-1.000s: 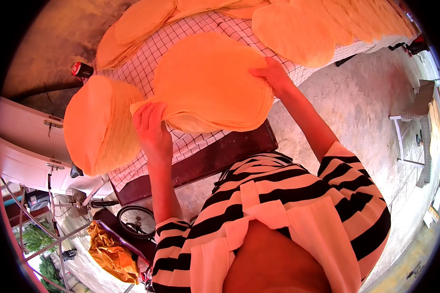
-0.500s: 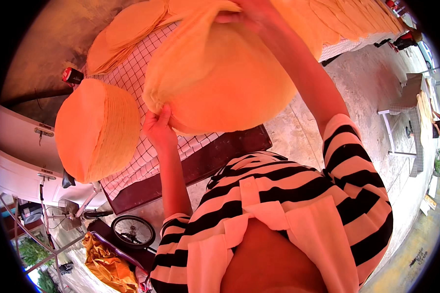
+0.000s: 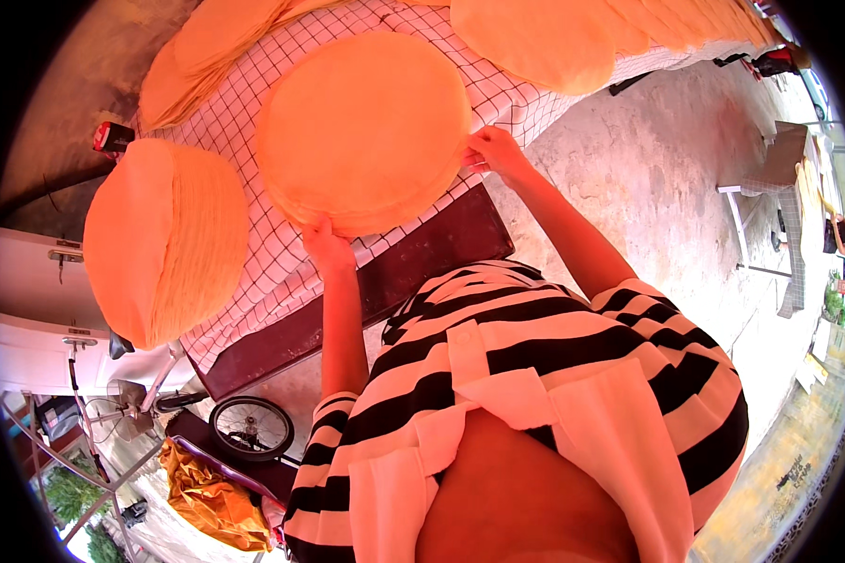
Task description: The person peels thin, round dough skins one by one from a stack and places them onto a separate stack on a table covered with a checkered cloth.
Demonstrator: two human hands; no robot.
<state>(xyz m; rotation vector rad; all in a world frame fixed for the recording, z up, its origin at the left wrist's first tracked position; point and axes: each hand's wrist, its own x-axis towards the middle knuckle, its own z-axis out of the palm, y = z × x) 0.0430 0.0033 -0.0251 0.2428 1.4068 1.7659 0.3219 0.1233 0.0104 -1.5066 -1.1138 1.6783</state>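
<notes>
A low stack of thin, round orange-looking sheets [image 3: 366,131] lies flat on the checked tablecloth in front of me. At its near edge my left hand [image 3: 329,248] is closed, thumb on top and fingers underneath, out of sight. My right hand [image 3: 494,153] pinches the stack's right rim between thumb and fingers; how many sheets it holds I cannot tell. To the left stands a much taller pile of the same sheets [image 3: 207,244], its layered side facing the small stack.
The checked cloth [image 3: 253,291] covers a table with a dark red front edge [image 3: 366,300]. More sheets [image 3: 535,42] overlap along the far side, and another pile [image 3: 207,56] is at far left. A red-and-black can [image 3: 113,138] stands beside it. A wheel [image 3: 251,427] is below the table.
The large sheet I was holding up and folded over now lies flat on the stack. My right hand has come down from the far side to the right rim; my left stays near the front edge.
</notes>
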